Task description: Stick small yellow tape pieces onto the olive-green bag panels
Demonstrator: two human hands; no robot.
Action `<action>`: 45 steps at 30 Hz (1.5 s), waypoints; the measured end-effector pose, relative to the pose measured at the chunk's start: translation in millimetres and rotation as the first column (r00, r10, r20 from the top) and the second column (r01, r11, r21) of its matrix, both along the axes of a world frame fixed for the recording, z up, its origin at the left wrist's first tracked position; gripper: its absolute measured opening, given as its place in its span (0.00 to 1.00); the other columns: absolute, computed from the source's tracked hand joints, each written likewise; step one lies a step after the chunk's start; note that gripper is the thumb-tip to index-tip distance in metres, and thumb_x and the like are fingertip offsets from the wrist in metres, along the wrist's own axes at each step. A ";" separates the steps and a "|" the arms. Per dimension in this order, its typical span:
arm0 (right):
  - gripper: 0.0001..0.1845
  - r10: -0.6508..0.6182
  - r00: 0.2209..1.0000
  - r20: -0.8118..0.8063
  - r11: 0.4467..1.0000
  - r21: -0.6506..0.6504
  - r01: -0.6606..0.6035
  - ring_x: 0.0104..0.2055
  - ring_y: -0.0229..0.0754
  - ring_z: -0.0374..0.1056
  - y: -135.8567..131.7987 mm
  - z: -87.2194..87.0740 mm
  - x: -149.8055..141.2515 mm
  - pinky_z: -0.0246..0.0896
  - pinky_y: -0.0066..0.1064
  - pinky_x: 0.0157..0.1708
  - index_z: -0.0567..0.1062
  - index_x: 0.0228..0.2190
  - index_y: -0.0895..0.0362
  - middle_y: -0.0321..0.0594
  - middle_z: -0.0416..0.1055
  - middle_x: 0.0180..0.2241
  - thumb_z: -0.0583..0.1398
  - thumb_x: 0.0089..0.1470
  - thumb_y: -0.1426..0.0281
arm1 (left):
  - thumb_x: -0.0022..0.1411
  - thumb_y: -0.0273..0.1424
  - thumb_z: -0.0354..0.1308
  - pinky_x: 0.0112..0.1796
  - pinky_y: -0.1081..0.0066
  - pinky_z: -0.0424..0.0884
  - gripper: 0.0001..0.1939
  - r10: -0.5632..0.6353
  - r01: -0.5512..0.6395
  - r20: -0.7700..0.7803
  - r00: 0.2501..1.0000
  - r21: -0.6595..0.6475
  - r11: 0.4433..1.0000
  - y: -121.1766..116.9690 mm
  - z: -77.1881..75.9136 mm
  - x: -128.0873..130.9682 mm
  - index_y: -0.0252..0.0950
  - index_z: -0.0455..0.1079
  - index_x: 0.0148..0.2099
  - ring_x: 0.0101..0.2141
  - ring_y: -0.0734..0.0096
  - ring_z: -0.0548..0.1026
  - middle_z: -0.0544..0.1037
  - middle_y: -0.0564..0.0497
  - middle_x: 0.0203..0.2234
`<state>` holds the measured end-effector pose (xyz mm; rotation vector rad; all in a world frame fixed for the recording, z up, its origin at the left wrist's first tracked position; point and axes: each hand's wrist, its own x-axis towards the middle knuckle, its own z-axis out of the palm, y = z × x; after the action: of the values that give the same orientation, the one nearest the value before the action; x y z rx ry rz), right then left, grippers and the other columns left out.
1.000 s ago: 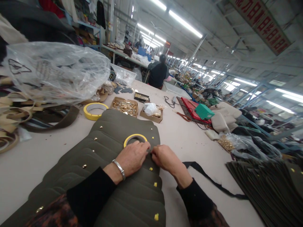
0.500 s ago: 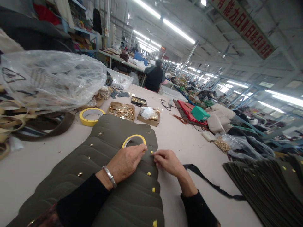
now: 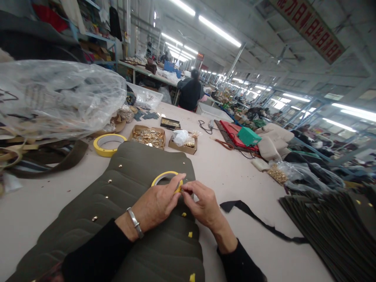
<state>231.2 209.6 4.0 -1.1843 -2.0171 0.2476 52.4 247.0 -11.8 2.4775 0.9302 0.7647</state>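
Observation:
My left hand (image 3: 157, 201) is closed on a roll of yellow tape (image 3: 161, 176), holding it over a stack of dark olive quilted-looking panels (image 3: 141, 158). At the roll's right edge, the thumb and fingers of my right hand (image 3: 204, 203) are pinched on the tape; the tape end itself is hidden. Small yellow tape pieces (image 3: 190, 234) stick along the top panel's right side. Shiny gold-toned studs (image 3: 109, 181) run down its left part. The wavy panel edges lie beneath both hands.
A second yellow tape roll (image 3: 107, 145) lies behind the panels, beside boxes of gold metal parts (image 3: 148, 137) and bagged pieces (image 3: 185, 143). At right are a black strip (image 3: 261, 223) and stacked olive panels (image 3: 317, 231). Clear plastic (image 3: 64, 98) bulges at left. One person (image 3: 189, 92) sits farther back.
My right hand has moved left from the panel's edge to the tape roll, where its fingers meet my left hand. The camera view has shifted slightly.

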 end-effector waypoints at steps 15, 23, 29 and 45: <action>0.07 -0.246 0.968 -0.052 0.968 0.042 0.248 0.24 0.38 0.69 -6.0 -10.2 -7.4 0.63 0.28 0.27 0.75 0.25 0.56 0.37 0.73 0.23 0.57 0.49 0.76 | 0.69 0.28 0.42 0.33 0.70 0.68 0.10 0.010 -0.008 -0.056 0.998 0.044 0.999 -2.4 7.5 4.5 0.38 0.64 0.40 0.33 0.68 0.75 0.75 0.52 0.31; 0.04 -0.450 0.735 -0.507 0.850 -0.496 0.178 0.19 0.39 0.69 9.0 1.3 -24.4 0.67 0.28 0.21 0.74 0.22 0.58 0.34 0.72 0.17 0.59 0.44 0.72 | 0.69 0.28 0.40 0.28 0.68 0.64 0.13 0.165 -0.144 -0.064 0.984 0.254 0.956 -1.2 10.8 12.2 0.37 0.65 0.36 0.28 0.66 0.74 0.74 0.50 0.27; 0.08 -0.562 0.633 -0.533 0.800 -0.546 0.250 0.18 0.37 0.68 44.5 -14.0 5.4 0.69 0.29 0.21 0.74 0.23 0.59 0.33 0.70 0.16 0.61 0.43 0.66 | 0.71 0.30 0.38 0.33 0.69 0.66 0.14 0.206 -0.173 -0.132 0.970 0.227 0.958 4.0 8.9 7.0 0.38 0.65 0.41 0.32 0.68 0.74 0.75 0.51 0.30; 0.12 -0.480 0.743 -0.467 0.805 -0.571 0.161 0.26 0.36 0.71 59.3 -44.2 35.3 0.67 0.27 0.29 0.75 0.28 0.59 0.38 0.75 0.23 0.62 0.47 0.62 | 0.64 0.28 0.48 0.37 0.59 0.66 0.07 0.207 -0.162 -0.425 0.881 0.141 0.977 43.0 9.0 18.7 0.36 0.66 0.42 0.37 0.55 0.72 0.76 0.44 0.34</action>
<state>266.5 268.9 -40.2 -1.5231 -1.1735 0.8892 71.1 290.0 -2.8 2.7378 1.3301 0.3086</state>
